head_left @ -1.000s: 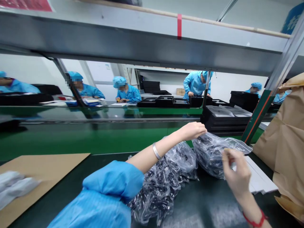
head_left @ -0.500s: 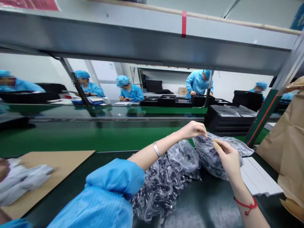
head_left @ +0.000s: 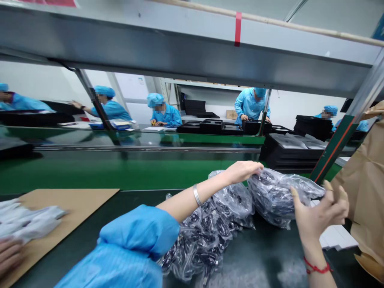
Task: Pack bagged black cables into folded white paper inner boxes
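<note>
A clear plastic bag (head_left: 276, 198) with dark contents rests on the dark green tabletop (head_left: 255, 256). My left hand (head_left: 244, 171), reaching from a blue sleeve with a silver bangle, pinches the bag's upper left edge. At the bag's right end my right hand (head_left: 322, 210), with a red string bracelet, has its fingers spread and curved, gripping nothing. To the left of this bag lies a heap of small clear bags (head_left: 201, 240) holding dark items. Another rounded clear bag (head_left: 234, 198) sits behind the heap, partly behind my left forearm.
White flat boxes (head_left: 339, 238) and brown paper (head_left: 367, 176) lie at the right. Cardboard (head_left: 81, 204) bears pale gloves (head_left: 33, 218), with another person's hand beside them. Black trays (head_left: 297, 154) are stacked behind. A metal shelf (head_left: 192, 52) spans overhead; people in blue work beyond.
My right hand has moved right, away from the bag's top, and its fingers have opened. My left hand is slightly lower, at the bag's edge. The other person's hand at far left has moved down.
</note>
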Demonstrator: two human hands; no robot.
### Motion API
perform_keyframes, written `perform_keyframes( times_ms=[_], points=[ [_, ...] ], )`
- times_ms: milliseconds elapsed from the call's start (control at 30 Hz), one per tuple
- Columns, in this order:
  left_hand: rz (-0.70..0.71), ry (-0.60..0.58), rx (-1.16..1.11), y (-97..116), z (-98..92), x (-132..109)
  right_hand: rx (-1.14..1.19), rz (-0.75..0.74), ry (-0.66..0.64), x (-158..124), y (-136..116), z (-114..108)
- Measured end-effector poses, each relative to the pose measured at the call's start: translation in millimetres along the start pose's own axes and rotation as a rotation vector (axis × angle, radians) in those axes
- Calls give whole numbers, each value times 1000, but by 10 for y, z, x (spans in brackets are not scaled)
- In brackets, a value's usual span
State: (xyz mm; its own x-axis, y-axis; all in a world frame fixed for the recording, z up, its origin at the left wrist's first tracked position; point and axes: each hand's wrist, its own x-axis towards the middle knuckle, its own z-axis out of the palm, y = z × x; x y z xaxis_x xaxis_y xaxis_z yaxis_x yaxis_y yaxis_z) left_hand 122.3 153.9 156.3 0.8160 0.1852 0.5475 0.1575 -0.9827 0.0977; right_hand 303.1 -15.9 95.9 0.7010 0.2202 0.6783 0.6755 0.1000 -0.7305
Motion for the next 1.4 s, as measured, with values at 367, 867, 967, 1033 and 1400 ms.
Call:
perform_keyframes(
  times_ms=[367,867,967,1033,1400],
  points=[
    [-290,235,98,-48,-138,964,163,-158,108,160,109,591],
    [-727,97,-1170,826,-1,302,82,-771,-115,26,-177,-122],
    [-724,102,-1185,810,-22,272,86,-768,-157,4,-206,-146],
    [-711,109,-1200,809,-29,247,118,-713,-244,12,-246,-183],
    [-635,218,-1319,1013,91,140,261,89,-662,152,-490,-235]
  ],
)
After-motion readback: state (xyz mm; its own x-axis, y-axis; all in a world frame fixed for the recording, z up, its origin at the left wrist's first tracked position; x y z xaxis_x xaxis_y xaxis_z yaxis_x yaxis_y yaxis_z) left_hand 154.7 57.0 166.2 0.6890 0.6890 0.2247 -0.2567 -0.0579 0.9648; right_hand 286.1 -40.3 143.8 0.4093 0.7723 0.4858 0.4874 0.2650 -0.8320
